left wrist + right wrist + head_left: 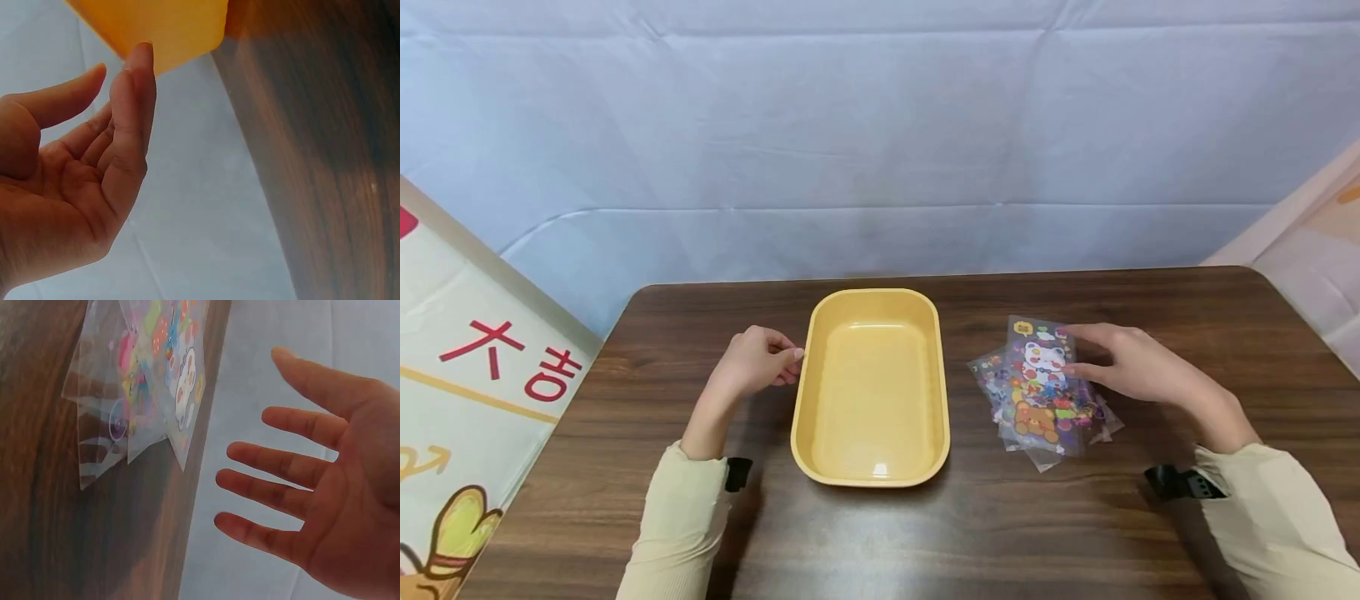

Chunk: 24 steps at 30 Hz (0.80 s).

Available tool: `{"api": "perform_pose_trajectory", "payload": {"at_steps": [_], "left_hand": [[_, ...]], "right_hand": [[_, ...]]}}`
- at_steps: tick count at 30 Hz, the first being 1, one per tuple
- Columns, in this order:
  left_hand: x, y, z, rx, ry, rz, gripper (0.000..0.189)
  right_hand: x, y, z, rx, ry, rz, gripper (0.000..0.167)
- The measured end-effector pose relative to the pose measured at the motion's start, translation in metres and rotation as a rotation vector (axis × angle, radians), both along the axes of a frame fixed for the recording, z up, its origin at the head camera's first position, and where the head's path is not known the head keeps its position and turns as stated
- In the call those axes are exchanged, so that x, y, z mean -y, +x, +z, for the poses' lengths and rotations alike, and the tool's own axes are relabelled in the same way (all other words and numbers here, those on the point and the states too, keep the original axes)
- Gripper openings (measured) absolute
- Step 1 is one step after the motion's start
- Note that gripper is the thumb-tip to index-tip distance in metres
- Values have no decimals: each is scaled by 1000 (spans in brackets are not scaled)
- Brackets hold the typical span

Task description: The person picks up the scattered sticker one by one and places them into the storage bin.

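A yellow rectangular tray (871,477) with rounded corners rests on the table, nothing inside it. Just beside its left rim is my left hand (756,363), fingers loosely bent; the left wrist view shows the thumb apart from the fingers and nothing between them. Right of the tray lies a fanned pile of clear sticker packets (1036,392), printed with a white bear and a brown bear. Over the pile's right side reaches my right hand (1126,358). Its fingers (275,464) are spread and hold nothing in the right wrist view. Whether they touch the top packet cannot be told.
The dark wood-grain table (865,550) runs back to a pale cloth backdrop (880,150). At the left hangs a printed cloth (482,392) with red characters. A black wrist strap (1183,483) is on the right forearm.
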<state>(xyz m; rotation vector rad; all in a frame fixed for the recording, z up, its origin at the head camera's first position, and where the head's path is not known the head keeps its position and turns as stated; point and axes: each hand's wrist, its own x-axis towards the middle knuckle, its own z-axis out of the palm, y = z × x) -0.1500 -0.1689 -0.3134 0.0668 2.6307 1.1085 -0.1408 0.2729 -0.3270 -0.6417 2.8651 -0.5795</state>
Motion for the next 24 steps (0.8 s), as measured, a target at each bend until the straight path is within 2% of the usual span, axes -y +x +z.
{"api": "perform_pose_trajectory", "payload": {"at_steps": [6, 14, 20, 24], "left_hand": [[-2, -2, -6, 40, 32, 4, 18], [-4, -1, -5, 73, 41, 10, 19], [-5, 0, -6, 71, 40, 12, 19], [-4, 0, -8, 62, 37, 8, 19]], "right_hand": [[-4, -7, -5, 48, -4, -31, 53], [-8, -13, -12, 85, -22, -79, 35], [-10, -20, -13, 128, -43, -134, 37], [-9, -24, -13, 192, -71, -181, 39]]}}
